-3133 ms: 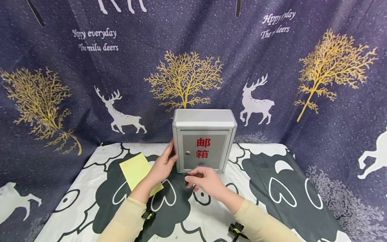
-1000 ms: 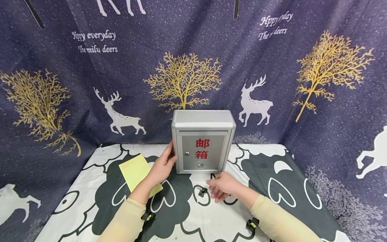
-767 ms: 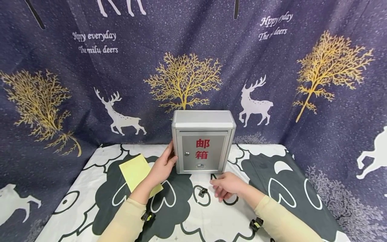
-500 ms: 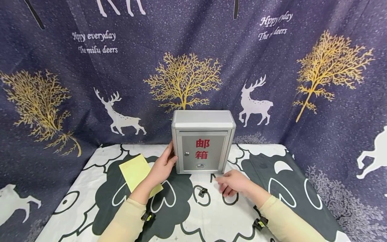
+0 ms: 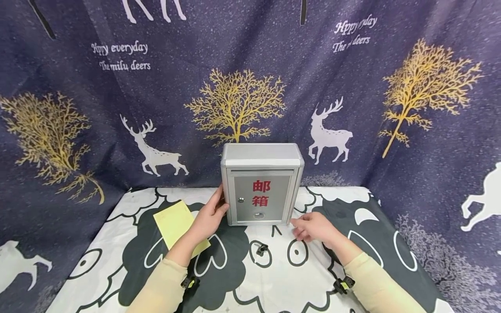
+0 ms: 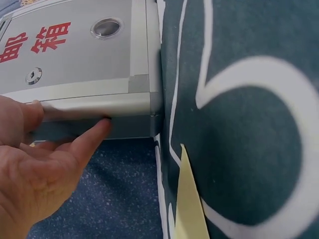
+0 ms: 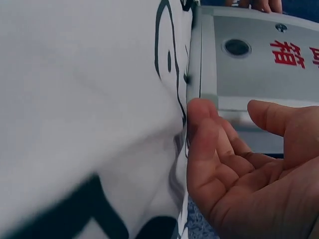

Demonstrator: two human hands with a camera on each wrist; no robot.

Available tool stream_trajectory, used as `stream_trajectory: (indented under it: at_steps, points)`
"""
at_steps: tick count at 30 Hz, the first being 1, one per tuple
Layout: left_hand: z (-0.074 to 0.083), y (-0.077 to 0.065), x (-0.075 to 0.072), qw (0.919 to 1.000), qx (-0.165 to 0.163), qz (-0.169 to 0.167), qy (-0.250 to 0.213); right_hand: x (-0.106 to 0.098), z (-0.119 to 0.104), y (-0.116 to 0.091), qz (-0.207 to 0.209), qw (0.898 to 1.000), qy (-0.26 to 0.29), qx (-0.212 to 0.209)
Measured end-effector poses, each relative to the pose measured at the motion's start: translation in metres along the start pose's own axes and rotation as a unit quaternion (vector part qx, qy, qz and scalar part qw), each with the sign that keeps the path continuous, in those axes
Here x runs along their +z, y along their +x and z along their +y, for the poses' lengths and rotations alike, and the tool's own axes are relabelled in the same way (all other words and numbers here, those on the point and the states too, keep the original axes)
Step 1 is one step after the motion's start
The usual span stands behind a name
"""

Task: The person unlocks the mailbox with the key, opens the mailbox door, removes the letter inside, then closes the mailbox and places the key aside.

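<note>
A silver metal mailbox [image 5: 261, 195] with red characters, a slot and a small keyhole lock [image 6: 33, 75] stands upright on the table. My left hand [image 5: 208, 218] rests on its left side, fingers lying along that face and thumb near the front edge. At the lower right corner is my right hand [image 5: 314, 227], its fingers loosely bent and nothing between them; in the right wrist view the fingertips [image 7: 201, 112] are close to the corner, and I cannot tell if they touch it. In front of the mailbox lies a small black-and-silver item [image 5: 262, 249], perhaps keys.
A yellow paper [image 5: 175, 221] lies on the left of the patterned tablecloth [image 5: 282, 282], partly under my left forearm. Behind the mailbox hangs a dark blue curtain [image 5: 250, 52] printed with deer and trees. Each wrist carries a small black camera [image 5: 344, 284].
My right hand, earlier pinching a small dark item below the mailbox, has moved right to the mailbox's corner. That item now lies on the cloth. The left hand has stayed on the mailbox.
</note>
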State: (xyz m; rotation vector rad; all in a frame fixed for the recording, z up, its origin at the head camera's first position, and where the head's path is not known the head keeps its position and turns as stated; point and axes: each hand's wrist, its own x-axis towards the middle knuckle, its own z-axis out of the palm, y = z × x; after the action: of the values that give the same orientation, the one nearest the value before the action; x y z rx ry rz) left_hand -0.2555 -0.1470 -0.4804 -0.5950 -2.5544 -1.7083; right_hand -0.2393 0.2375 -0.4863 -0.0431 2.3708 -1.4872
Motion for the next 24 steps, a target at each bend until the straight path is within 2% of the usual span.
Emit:
stream_trajectory:
  at_steps: [5,9,11,15,19,22,24]
  points:
    - [-0.006,-0.007,-0.007,0.9999,-0.006,-0.011,0.009,-0.007,0.004,0.003,0.039,0.999,-0.021,-0.024]
    - [-0.007,-0.014,-0.016,0.9984,-0.023,-0.012,0.05,-0.016,0.008,0.004,0.081,0.992,-0.078,-0.049]
    - [-0.008,-0.019,-0.021,0.9965,-0.034,-0.01,0.075,-0.021,0.009,0.003,0.104,0.985,-0.123,-0.056]
    - [-0.011,-0.028,-0.03,0.9883,-0.05,-0.006,0.144,-0.03,0.012,0.002,0.148,0.962,-0.217,-0.074]
    - [-0.009,-0.037,-0.035,0.9755,-0.061,0.004,0.211,-0.037,0.013,0.0,0.173,0.947,-0.256,-0.084]
    - [-0.007,-0.04,-0.035,0.9665,-0.054,0.011,0.251,-0.04,0.016,-0.002,0.185,0.935,-0.286,-0.094]
    - [-0.006,-0.041,-0.035,0.96,-0.037,0.013,0.277,-0.041,0.018,-0.004,0.193,0.924,-0.312,-0.105]
